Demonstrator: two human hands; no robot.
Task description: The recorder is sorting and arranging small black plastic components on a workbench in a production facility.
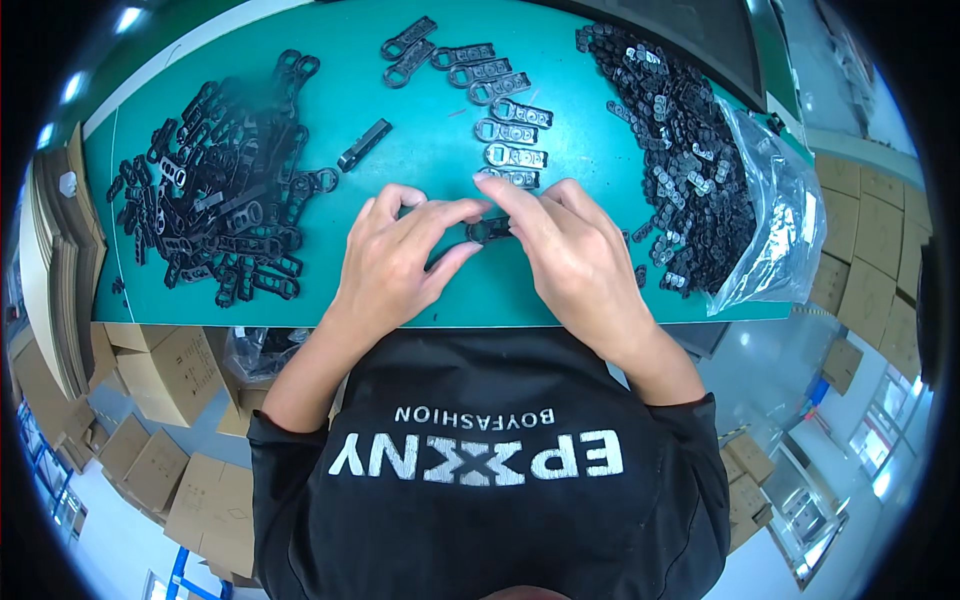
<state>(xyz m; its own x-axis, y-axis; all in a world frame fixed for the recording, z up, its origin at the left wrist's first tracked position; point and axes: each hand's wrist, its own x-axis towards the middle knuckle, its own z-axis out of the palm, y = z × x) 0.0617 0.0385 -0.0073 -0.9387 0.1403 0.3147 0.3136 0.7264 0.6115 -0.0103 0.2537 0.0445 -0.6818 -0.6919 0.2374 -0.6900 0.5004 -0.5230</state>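
The two hands meet near the front edge of the green tabletop, over one small black part. The left hand pinches its ring end between thumb and forefinger. The right hand covers the other end; its grip is hidden, so I cannot tell if it pinches also. Just beyond the fingers, a curved row of similar parts goes away from the person. A single piece lies apart, to the left of this row. A heap of long black pieces is at left; smaller pieces are heaped at right, beside clear plastic.
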